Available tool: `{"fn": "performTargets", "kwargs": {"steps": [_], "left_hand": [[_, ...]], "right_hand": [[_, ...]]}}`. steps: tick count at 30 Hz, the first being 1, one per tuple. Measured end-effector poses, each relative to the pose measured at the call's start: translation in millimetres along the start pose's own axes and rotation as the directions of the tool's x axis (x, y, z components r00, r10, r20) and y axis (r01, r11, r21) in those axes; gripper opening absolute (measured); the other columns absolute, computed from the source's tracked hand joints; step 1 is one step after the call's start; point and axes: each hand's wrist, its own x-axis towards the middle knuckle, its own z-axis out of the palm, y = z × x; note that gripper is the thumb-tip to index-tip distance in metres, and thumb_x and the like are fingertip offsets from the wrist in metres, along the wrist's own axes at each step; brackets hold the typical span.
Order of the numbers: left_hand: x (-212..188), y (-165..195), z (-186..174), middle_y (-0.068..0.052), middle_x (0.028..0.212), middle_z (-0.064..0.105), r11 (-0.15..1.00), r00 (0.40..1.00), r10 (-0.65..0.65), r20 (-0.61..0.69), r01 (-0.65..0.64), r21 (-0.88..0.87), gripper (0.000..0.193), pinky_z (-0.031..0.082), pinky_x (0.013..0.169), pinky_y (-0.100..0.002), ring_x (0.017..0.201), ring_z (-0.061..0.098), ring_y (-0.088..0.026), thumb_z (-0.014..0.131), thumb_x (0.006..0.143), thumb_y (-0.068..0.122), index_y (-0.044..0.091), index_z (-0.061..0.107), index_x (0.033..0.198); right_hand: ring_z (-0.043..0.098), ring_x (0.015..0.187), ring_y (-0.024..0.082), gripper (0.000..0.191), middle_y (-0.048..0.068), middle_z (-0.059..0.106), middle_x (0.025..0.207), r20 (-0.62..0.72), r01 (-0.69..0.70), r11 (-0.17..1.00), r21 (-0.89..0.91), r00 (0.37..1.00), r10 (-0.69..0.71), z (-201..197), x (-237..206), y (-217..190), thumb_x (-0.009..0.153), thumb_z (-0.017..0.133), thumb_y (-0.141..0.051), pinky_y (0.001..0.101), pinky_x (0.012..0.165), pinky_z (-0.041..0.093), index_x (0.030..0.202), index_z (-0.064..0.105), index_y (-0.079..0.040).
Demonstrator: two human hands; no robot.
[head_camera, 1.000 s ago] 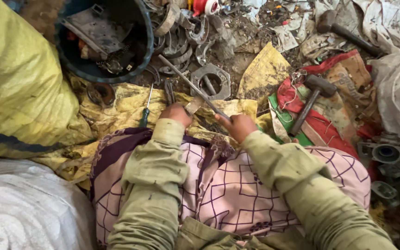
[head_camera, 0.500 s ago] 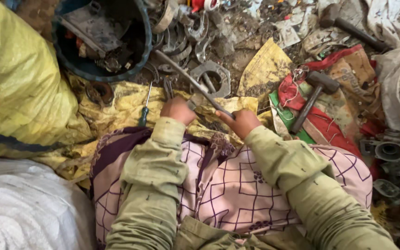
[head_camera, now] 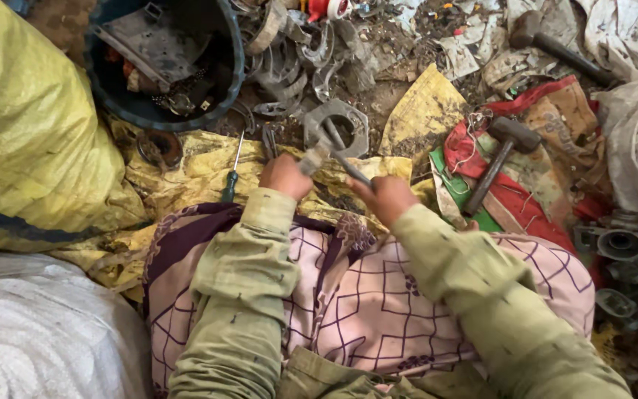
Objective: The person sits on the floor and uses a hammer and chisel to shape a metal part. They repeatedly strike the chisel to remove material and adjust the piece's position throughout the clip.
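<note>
Since 1 s earlier the rod (head_camera: 345, 157) had swung in: its far end, then near the bucket (head_camera: 223, 89), now lay over the square flange (head_camera: 337, 127). Right hand (head_camera: 387, 198) was closed around the rod's near end, probably for leverage. Left hand (head_camera: 285, 176) pinched a small metal piece (head_camera: 314, 157) against the rod, seemingly steadying it. Both forearms reached forward over the lap, wrists nearly level. Screwdriver (head_camera: 230, 177) lay left of the flange, hammer (head_camera: 498, 159) right.

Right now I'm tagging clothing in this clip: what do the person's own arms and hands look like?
Both arms wear long olive-green sleeves of rumpled, slightly dirt-flecked cloth, reaching the wrists. The left hand and right hand are bare: no gloves, rings or watch show. No markings or patches are visible on either sleeve.
</note>
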Motion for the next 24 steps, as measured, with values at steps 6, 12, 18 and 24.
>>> {"fn": "performTargets", "kwargs": {"steps": [6, 12, 18, 24], "left_hand": [[1, -5, 1, -0.025, 0.098, 0.076, 0.996, 0.996, 0.079, 0.051, -0.081, 0.036, 0.034, 0.057, 0.089, -0.046, 0.097, 0.073, -0.042, 0.08, 0.068, 0.02, 0.001, 0.078, 0.096], [-2, -5, 4, -0.018, 0.104, 0.079, 0.907, 0.966, 0.258, 0.009, -0.239, -0.347, 0.068, 0.058, 0.089, -0.039, 0.094, 0.077, -0.03, 0.09, 0.063, 0.031, -0.002, 0.071, 0.119], [-9, 0, 14, -0.02, 0.125, 0.071, 0.966, 0.984, 0.136, 0.116, -0.105, -0.237, 0.079, 0.052, 0.1, -0.038, 0.11, 0.072, -0.03, 0.09, 0.065, 0.038, -0.002, 0.064, 0.128], [-10, 4, 21, -0.023, 0.126, 0.068, 0.991, 0.991, 0.103, 0.085, -0.095, -0.095, 0.083, 0.049, 0.104, -0.042, 0.12, 0.065, -0.037, 0.09, 0.063, 0.045, -0.001, 0.062, 0.126]], "right_hand": [[0.07, 0.085, 0.047, 0.073, 0.03, 0.071, 0.085, 0.007, 0.071, 0.986, -0.152, 0.997, -0.071, 34, 41, 36, 0.092, 0.057, -0.067, 0.0528, 0.082, 0.054, 0.085, 0.076, 0.003], [0.071, 0.088, 0.046, 0.061, 0.029, 0.071, 0.089, 0.026, 0.048, 0.989, -0.138, 0.999, -0.044, 51, 34, 36, 0.088, 0.067, -0.058, 0.0522, 0.082, 0.056, 0.091, 0.075, 0.002], [0.071, 0.09, 0.046, 0.053, 0.03, 0.072, 0.092, 0.037, 0.083, 0.984, -0.155, 0.996, -0.078, 57, 34, 38, 0.088, 0.074, -0.049, 0.052, 0.083, 0.056, 0.095, 0.073, 0.003], [0.071, 0.092, 0.046, 0.053, 0.03, 0.072, 0.093, 0.062, 0.129, 0.979, -0.158, 0.991, -0.121, 62, 36, 38, 0.086, 0.076, -0.047, 0.0509, 0.085, 0.056, 0.096, 0.071, 0.005]]}}
